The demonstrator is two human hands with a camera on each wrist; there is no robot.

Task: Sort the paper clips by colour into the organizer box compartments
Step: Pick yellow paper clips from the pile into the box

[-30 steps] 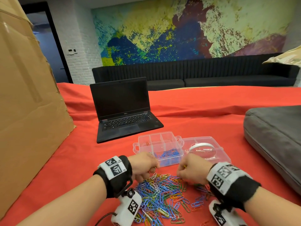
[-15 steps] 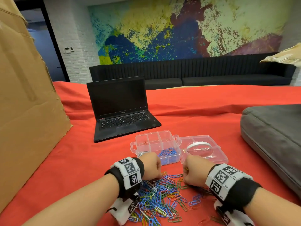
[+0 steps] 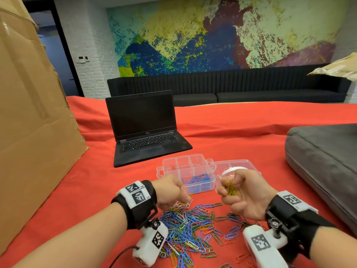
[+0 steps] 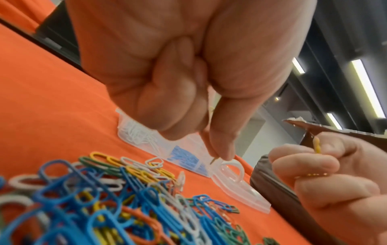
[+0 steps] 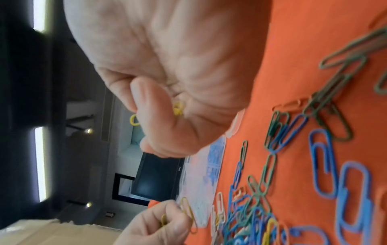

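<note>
A heap of mixed-colour paper clips lies on the red cloth in front of me. Behind it stands the clear organizer box, its lid folded open to the right. Blue clips fill a front compartment, and white clips lie in another. My left hand hovers over the heap's far edge and pinches a yellow clip between thumb and fingers. My right hand, raised beside the box, grips a small bunch of yellow clips.
An open black laptop sits behind the box. A large cardboard sheet leans at the left. A grey cushion lies at the right. A white ring rests in the lid. A few stray clips lie near my right wrist.
Both hands have lifted off the heap. The right hand has risen and turned, showing the yellow bunch in its fingers. The left hand has come up with a yellow clip.
</note>
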